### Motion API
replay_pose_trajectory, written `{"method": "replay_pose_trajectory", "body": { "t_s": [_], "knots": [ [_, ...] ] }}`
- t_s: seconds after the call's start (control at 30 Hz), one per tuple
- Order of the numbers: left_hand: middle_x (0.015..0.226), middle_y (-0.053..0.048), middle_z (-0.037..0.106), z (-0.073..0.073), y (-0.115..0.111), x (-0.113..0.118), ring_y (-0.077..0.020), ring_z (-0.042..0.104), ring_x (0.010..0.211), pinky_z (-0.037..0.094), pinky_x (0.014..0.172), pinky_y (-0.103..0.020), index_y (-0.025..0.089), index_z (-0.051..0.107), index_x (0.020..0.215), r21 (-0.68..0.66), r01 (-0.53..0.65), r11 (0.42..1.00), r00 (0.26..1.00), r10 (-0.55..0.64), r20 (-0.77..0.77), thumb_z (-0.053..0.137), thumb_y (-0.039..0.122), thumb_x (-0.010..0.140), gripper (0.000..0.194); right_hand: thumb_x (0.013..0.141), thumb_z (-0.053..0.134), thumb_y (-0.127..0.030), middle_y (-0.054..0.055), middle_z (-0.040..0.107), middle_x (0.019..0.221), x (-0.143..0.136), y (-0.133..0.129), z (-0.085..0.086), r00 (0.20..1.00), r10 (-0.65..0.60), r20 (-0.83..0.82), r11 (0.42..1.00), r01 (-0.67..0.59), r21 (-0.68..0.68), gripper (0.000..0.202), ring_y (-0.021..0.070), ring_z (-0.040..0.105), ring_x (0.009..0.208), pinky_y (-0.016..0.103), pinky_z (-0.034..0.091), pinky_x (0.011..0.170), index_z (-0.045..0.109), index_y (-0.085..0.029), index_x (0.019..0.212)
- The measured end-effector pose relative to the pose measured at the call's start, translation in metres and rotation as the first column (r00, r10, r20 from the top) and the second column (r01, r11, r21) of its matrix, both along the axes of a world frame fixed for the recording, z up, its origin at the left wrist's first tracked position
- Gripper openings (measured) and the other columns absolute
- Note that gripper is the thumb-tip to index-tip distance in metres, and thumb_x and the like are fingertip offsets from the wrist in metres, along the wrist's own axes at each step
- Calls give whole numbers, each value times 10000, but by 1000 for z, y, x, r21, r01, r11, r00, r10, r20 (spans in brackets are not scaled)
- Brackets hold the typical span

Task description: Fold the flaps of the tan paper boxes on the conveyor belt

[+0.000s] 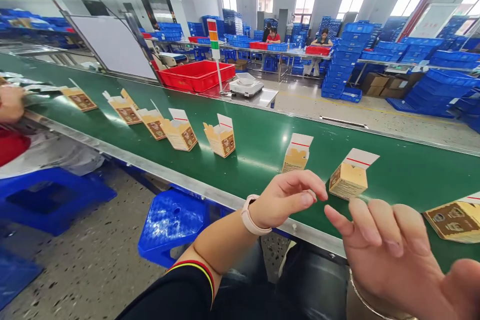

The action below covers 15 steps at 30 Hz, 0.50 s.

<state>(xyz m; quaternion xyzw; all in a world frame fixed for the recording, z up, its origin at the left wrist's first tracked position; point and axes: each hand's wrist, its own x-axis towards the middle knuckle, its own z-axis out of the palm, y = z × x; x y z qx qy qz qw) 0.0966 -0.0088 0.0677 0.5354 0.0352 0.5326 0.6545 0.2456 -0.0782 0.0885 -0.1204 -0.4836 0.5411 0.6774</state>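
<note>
My left hand (pixel 288 200), with a pale band on its wrist, hovers over the near edge of the green conveyor belt (pixel 258 135). Its fingers are bent, the thumb is apart from them, and nothing is held. Just behind it stands a small tan carton (pixel 296 157) with its white flap up, its lower part hidden by the hand. My right hand (pixel 390 250) is raised with spread, curled fingers and holds nothing. Beyond the gap between both hands sits another carton (pixel 348 180), flap raised. A brown-printed carton (pixel 455 220) lies right of my right hand, cut off by the frame.
Several more open cartons (pixel 221 137) stand along the belt to the left. A co-worker's hand (pixel 10 102) shows at the left edge. Blue stools (pixel 172 222) stand below the belt's metal rim (pixel 180 180). Across it are a red bin (pixel 197 76) and a scale (pixel 245 86).
</note>
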Motion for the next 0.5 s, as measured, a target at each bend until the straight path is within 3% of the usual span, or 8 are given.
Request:
{"method": "replay_pose_trajectory", "body": {
  "t_s": [0.17,0.33,0.5],
  "knots": [
    [780,-45,575,-3,-2,-6,-140,540,747,450,721,-305,170,651,724,132,-21,991,997,30,-64,656,442,818,288,744,626,-567,-31,426,613,3,0,3,997,51,-66,986,-61,-157,353,167,427,568,601,437,940,479,-256,666],
    [759,-38,571,1,-5,-10,-129,538,735,458,704,-290,176,668,729,183,-11,983,999,19,-41,643,386,842,240,734,642,-563,-34,414,606,3,0,2,995,45,-90,982,-61,-179,353,161,413,553,590,462,920,481,-258,656],
    [739,-44,565,7,-6,-14,-135,548,717,478,697,-300,167,659,692,206,0,979,991,28,-134,647,440,826,305,708,650,-602,-31,427,605,12,-7,-2,997,12,-77,976,-28,-214,369,174,422,571,619,427,954,491,-272,667]
  ]
}}
